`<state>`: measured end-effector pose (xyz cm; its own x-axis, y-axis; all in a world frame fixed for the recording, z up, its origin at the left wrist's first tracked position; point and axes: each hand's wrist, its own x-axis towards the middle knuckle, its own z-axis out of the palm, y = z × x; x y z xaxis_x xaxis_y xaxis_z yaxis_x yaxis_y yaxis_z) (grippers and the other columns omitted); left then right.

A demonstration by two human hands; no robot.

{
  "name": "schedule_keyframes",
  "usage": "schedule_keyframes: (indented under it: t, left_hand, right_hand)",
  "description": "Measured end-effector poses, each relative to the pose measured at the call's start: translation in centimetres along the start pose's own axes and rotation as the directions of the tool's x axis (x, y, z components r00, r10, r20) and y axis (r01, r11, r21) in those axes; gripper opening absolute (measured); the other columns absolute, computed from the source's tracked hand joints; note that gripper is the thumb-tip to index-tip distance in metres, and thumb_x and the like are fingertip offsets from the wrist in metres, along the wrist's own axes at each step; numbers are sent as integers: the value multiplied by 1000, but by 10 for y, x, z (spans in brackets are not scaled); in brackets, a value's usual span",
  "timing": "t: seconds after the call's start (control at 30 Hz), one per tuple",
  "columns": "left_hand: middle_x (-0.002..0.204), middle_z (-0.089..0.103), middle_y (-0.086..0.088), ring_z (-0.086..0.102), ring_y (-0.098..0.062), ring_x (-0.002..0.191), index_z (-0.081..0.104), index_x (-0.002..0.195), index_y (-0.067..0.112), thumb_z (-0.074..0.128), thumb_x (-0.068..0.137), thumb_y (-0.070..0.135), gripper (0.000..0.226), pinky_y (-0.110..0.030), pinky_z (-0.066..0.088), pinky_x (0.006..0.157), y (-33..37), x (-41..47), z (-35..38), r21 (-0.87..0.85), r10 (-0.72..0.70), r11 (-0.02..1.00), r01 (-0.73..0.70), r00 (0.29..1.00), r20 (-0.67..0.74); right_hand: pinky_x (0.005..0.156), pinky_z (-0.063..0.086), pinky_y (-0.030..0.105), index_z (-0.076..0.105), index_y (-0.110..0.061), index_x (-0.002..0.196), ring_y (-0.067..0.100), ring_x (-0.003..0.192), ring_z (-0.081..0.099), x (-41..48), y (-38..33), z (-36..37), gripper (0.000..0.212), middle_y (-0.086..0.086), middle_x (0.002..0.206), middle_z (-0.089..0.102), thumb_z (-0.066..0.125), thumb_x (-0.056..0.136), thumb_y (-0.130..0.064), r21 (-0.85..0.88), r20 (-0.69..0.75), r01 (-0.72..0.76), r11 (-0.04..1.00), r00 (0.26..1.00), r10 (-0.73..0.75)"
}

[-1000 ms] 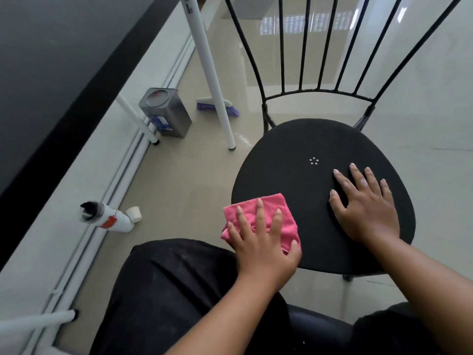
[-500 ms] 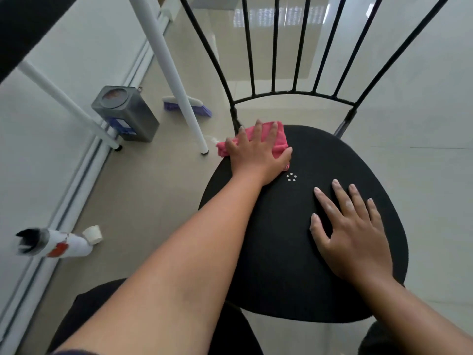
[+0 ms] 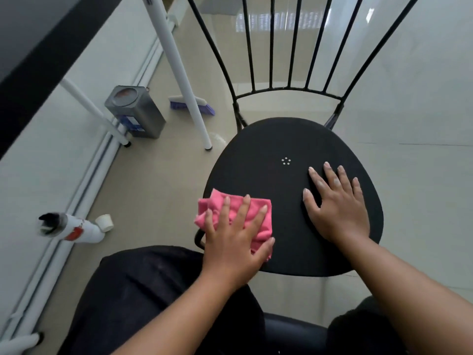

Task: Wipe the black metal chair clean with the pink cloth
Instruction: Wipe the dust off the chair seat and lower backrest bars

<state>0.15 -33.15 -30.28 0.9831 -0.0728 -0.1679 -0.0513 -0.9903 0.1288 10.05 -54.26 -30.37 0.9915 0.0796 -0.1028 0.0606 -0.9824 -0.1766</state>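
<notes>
A: Closest to us we see our own dark trousers (image 3: 158, 298). Just past them, our left hand (image 3: 234, 248) lies flat on the pink cloth (image 3: 239, 216), fingers spread.

B: So the grip is not closed around the cloth?

A: No. The open hand only presses down on it. The cloth sits at the near left edge of the seat of the black metal chair (image 3: 294, 201), and a bit of it hangs over that edge.

B: And our right hand (image 3: 337, 208)?

A: It lies flat on the right side of the seat, open too, holding nothing. It is apart from the cloth.

B: We see little dots (image 3: 286, 161) in the middle of the seat, just past the right fingertips.

A: Yes. Behind the seat the thin black bars of the chair back go up.

B: What is on the floor (image 3: 153, 190)?

A: To our left lies a white bottle (image 3: 76, 230) on its side, near the wall. Farther off stands a metal tin (image 3: 135, 111). A white leg (image 3: 179, 73) comes down beside the chair, and a brush (image 3: 190, 105) with purple hairs lies behind it.
</notes>
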Motion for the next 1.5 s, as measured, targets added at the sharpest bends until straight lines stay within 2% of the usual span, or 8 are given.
schedule_keyframes:
  t: [0.1,0.27,0.4,0.67,1.13,1.2,1.33,1.5]
  left_hand:
    - [163,17,3,13,-36,148,23,150,47,30,88,74,69,-64,2,112,15,-31,9,16,16,1000,-16,1000,-8]
    - [164,-10,8,-7,-33,149,-3,149,53,22,84,78,73,-63,-6,112,0,46,-10,37,-23,999,23,1000,3]
    - [163,-11,6,-12,-33,148,-7,150,50,14,85,79,74,-65,-5,112,-8,146,-25,47,-78,996,77,997,13]
    - [164,-4,7,3,-30,150,-7,150,49,10,87,77,71,-67,3,111,11,257,-43,103,91,990,-93,995,29]
    - [163,-11,10,-21,-20,147,-2,151,49,14,93,70,64,-58,-15,113,27,26,-9,69,355,930,-362,929,103]
    - [164,-6,8,-16,-18,149,2,151,48,12,94,68,62,-53,-14,115,15,28,-17,0,278,961,-278,960,13]
    - [163,16,-4,10,-19,149,26,153,21,22,100,47,59,-46,4,119,-37,40,-27,-220,-152,968,120,979,-137]
    - [162,20,-1,12,-19,149,29,152,22,31,104,30,49,-43,3,120,-44,69,-26,-253,-132,962,100,985,-113]
  right_hand:
    - [120,-4,42,17,-40,151,17,149,-3,-1,1,-1,58,-3,162,10,21,95,-57,24,11,-7,1000,1000,7]
    - [120,-2,46,12,-40,151,20,149,-5,-1,0,3,60,-2,162,6,19,93,-56,-41,8,-1,999,1000,2]
    - [120,-1,46,11,-40,151,21,149,-4,-1,0,7,62,-2,162,7,14,92,-57,-57,-16,-3,998,1000,2]
    - [120,-1,46,12,-41,151,20,149,-4,2,-1,8,61,-2,162,8,17,92,-58,-63,-29,-9,998,1000,7]
    - [121,1,38,34,-31,147,12,148,8,-1,5,-6,51,-5,158,25,32,98,-44,292,-44,-29,956,998,44]
    - [120,1,41,33,-30,148,16,148,9,-1,2,-7,51,-2,158,25,33,98,-45,254,-19,-46,966,998,53]
    - [119,4,47,31,-29,149,25,148,11,-9,-40,-11,57,4,159,23,31,95,-47,182,-46,40,982,998,-32]
    - [117,-3,54,4,-41,151,23,148,-8,-56,-97,14,59,-5,161,-2,11,95,-60,54,130,302,952,943,-306]
